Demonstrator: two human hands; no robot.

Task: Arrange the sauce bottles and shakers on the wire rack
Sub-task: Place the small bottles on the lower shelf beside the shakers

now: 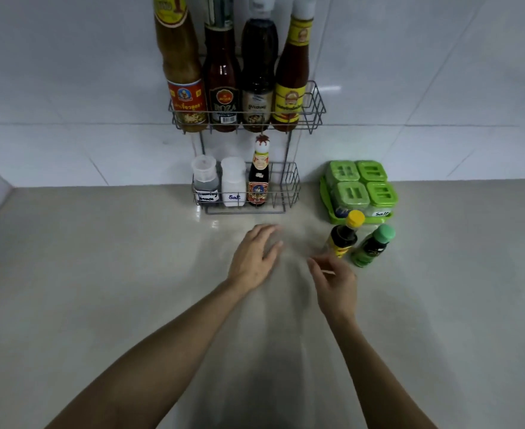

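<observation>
Both grips spread and empty: left hand [255,258] over the counter [100,274], right hand [335,284] near (not touching) the yellow-capped bottle [344,235].

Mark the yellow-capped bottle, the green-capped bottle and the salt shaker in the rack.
yellow-capped bottle [344,236], head view, on its dark shoulder.
green-capped bottle [370,249], head view, on its green body.
salt shaker [233,184], head view, on its white body above the label.

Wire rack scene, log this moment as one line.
upper tier: four sauce bottles | lower tier: two shakers, one bottle | counter: yellow-capped bottle, green-capped bottle | left hand: empty | right hand: near yellow-capped bottle
</observation>
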